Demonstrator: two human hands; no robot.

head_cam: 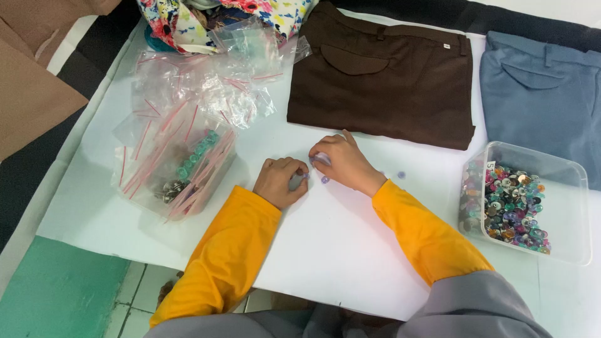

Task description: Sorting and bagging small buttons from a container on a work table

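Observation:
Both my hands rest close together on a white sheet (338,244) in the middle of the head view. My left hand (280,181) is curled, with a small pale purple button at its fingertips. My right hand (341,161) pinches a small light piece, its fingers bent over it. A loose purple button (325,179) lies between the two hands, and another purple button (401,174) lies just right of my right wrist. Orange sleeves cover both forearms.
A clear plastic box (566,216) of several coloured buttons stands at the right. Red-striped zip bags (178,163), some holding buttons, pile up at the left. Folded brown trousers (382,78) and blue trousers (541,94) lie at the back. Floral cloth (172,22) lies behind the bags.

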